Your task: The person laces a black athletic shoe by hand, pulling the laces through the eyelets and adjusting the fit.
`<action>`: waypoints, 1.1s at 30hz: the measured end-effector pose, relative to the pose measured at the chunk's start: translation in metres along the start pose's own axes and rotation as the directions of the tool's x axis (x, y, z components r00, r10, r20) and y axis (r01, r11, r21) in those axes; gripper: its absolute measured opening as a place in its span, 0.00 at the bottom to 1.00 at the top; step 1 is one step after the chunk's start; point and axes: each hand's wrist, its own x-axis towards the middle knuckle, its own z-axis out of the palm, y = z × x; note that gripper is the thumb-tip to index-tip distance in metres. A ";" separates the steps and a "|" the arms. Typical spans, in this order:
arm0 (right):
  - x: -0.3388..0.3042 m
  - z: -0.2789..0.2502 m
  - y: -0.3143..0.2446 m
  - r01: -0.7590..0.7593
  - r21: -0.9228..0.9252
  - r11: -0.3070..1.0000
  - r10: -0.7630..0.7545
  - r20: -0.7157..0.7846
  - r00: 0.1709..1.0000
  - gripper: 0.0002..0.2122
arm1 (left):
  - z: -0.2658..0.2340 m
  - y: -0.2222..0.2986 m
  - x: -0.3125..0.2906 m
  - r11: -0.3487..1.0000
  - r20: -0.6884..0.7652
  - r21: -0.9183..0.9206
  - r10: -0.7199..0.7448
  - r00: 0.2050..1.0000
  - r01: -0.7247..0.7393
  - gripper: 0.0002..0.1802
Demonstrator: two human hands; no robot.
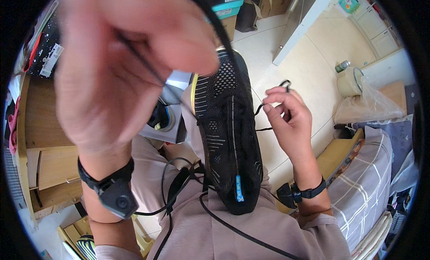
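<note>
A black knit shoe (pixel 230 139) with pale stitched lines, a yellowish edge and a small blue tab lies lengthwise across my lap. My left hand (pixel 130 58) is raised close to the camera, large and blurred. Its fingers are closed on a dark shoelace (pixel 148 65), which runs down to the shoe's left side. Another blurred black strand (pixel 219 29) arcs past the fingertips over the shoe. To the right of the shoe, my right hand (pixel 289 114) pinches a thin black lace (pixel 259 108) between thumb and fingers, with a small loop showing above the fingers.
Black cables (pixel 242 233) from the wrist-worn devices cross my lap. An open box (pixel 179 128) holding another shoe stands beyond my knees. A wooden cabinet (pixel 49 125) is on the left, a plaid-covered bed (pixel 363 179) on the right. Farther off are a bin (pixel 349 83) and a white door edge (pixel 300 27).
</note>
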 end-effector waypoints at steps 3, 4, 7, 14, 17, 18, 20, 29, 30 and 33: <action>-0.001 -0.001 -0.016 0.124 0.116 0.986 -0.127 0.016 0.992 0.10 | 0.002 -0.006 0.000 0.998 0.097 -0.034 -0.057 0.994 0.061 0.21; 0.000 -0.004 -0.017 0.226 0.082 0.971 -0.234 0.104 0.967 0.12 | 0.005 -0.011 -0.001 0.996 0.110 -0.066 -0.057 0.992 0.064 0.21; 0.002 0.002 -0.010 0.249 -0.012 0.968 -0.241 0.214 0.947 0.09 | 0.008 -0.019 -0.003 0.989 0.133 -0.133 -0.053 0.990 0.071 0.22; -0.009 0.007 -0.014 0.055 -0.034 0.998 -0.047 0.200 0.979 0.05 | 0.006 -0.020 -0.016 0.994 0.002 -0.105 -0.030 1.000 0.030 0.23; -0.012 0.013 -0.011 0.131 -0.018 0.991 -0.126 0.160 0.979 0.05 | 0.004 -0.027 -0.026 0.990 -0.147 0.121 -0.059 0.987 0.077 0.20; -0.012 0.013 -0.008 0.151 -0.012 0.989 -0.148 0.137 0.980 0.05 | 0.005 -0.028 -0.027 0.969 -0.173 0.221 -0.073 0.982 0.111 0.18; -0.011 0.012 -0.008 0.203 -0.032 0.979 -0.198 0.124 0.972 0.05 | 0.006 -0.035 -0.037 0.932 -0.123 0.279 -0.204 0.971 0.231 0.13; 0.015 -0.013 -0.046 0.027 0.546 0.837 -0.018 -0.021 1.000 0.04 | 0.034 -0.072 -0.083 0.710 0.216 0.705 -0.198 0.956 -0.012 0.09; 0.022 -0.021 -0.052 0.098 0.582 0.807 -0.085 -0.049 0.995 0.04 | 0.034 -0.069 -0.083 0.710 0.199 0.704 -0.198 0.960 0.001 0.09; 0.041 -0.049 -0.078 0.295 0.651 0.700 -0.268 -0.144 0.953 0.07 | 0.032 -0.067 -0.082 0.689 0.184 0.722 -0.284 0.941 0.067 0.10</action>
